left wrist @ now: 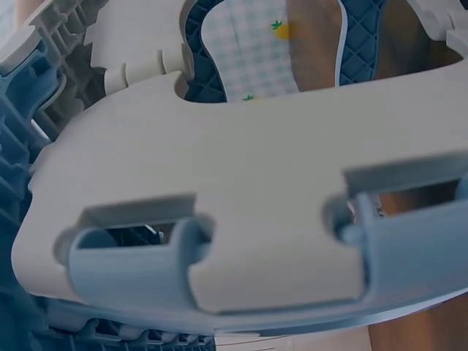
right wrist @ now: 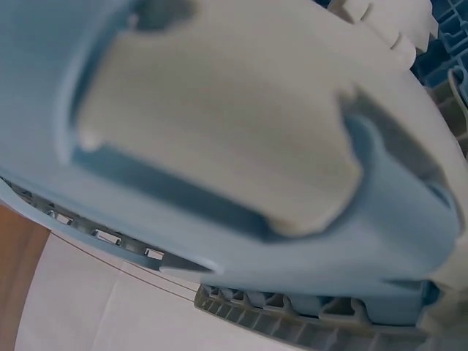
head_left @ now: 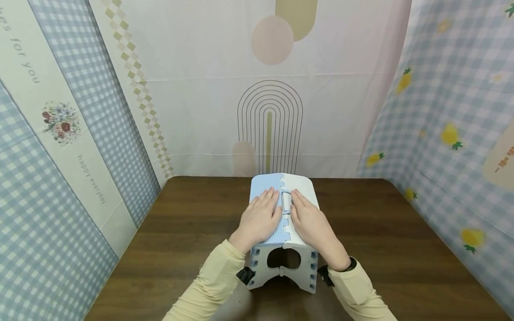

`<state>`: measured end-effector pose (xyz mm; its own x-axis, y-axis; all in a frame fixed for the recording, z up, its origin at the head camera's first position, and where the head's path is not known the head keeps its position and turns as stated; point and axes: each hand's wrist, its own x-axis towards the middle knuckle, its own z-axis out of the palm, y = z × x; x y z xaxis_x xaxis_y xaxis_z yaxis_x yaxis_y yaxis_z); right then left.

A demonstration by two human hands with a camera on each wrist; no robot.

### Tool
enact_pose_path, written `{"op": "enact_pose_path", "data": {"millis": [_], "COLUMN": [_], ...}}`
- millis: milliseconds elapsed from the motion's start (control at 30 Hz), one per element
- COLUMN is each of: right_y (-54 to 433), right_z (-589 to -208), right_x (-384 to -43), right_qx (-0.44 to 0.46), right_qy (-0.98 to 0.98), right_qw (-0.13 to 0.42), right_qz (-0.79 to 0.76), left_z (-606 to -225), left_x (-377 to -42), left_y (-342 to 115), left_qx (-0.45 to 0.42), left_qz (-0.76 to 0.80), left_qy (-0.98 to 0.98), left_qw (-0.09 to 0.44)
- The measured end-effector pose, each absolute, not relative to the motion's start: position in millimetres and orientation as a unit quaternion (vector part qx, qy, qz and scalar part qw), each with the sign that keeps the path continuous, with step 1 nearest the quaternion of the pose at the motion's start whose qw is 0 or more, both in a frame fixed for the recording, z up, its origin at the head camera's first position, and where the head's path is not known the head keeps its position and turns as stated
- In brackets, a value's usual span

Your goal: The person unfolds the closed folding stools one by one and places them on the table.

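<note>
A folding step stool (head_left: pixel 298 182) stands unfolded on the table, its top half light blue and half white, with a carry handle (head_left: pixel 286 192) along the middle seam. My left hand (head_left: pixel 259 219) lies flat on the blue half, fingers straight and pointing away from me. On the white half rests my right hand (head_left: pixel 312 223), also with straight fingers, beside the handle. The stool's white end panel (head_left: pixel 263 266) faces me, with a wide opening in it. Both wrist views are filled by the stool: pale hinged panel (left wrist: pixel 270 153) on the left, blue-and-white hinge (right wrist: pixel 219 131) on the right.
The brown wooden table (head_left: pixel 192 214) extends around the stool on both sides. Behind it hangs a pale printed cloth (head_left: pixel 192 111). Blue checked cloths flank the table, one on the left (head_left: pixel 40 232) and one with pineapples on the right (head_left: pixel 433 169).
</note>
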<state>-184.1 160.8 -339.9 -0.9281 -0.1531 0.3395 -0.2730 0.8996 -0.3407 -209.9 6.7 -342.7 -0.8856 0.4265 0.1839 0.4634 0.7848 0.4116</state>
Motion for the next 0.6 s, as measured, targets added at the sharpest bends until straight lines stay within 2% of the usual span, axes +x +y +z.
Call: {"op": "enact_pose_path", "data": {"millis": [600], "right_y": [164.4], "right_z": [-339.1], "right_x": [-181.8], "right_qx": [0.134], "right_qy": [-0.966], "right_qw": [0.176], "right_qz": [0.133], "left_z": [-342.6], "left_x": [-211.4], "left_y": [12.9], "left_qx": [-0.232], "left_qz": [-0.162], "left_qy": [-0.959], "left_qw": [0.025]}}
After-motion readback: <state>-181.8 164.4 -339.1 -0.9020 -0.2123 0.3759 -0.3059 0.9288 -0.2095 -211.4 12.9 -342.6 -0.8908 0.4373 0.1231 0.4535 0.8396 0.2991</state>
